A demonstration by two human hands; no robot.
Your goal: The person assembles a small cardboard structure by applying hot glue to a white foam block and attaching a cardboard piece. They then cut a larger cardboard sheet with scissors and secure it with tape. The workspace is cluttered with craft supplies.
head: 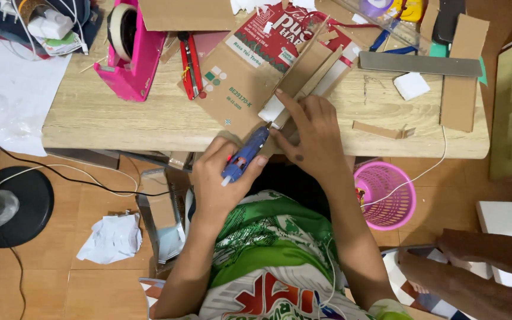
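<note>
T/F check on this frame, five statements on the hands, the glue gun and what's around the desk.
1. The left hand holds a blue glue gun. True.
2. The right hand is lifted clear of the work. False: it presses on the cardboard pieces at the desk's edge.
3. The tape dispenser is green. False: it is pink and stands at the desk's left.
4. A pink basket stands on the floor at the right. True.
5. The glue gun's nozzle points away from the cardboard. False: it points at it, beside the right hand's fingers.
</note>
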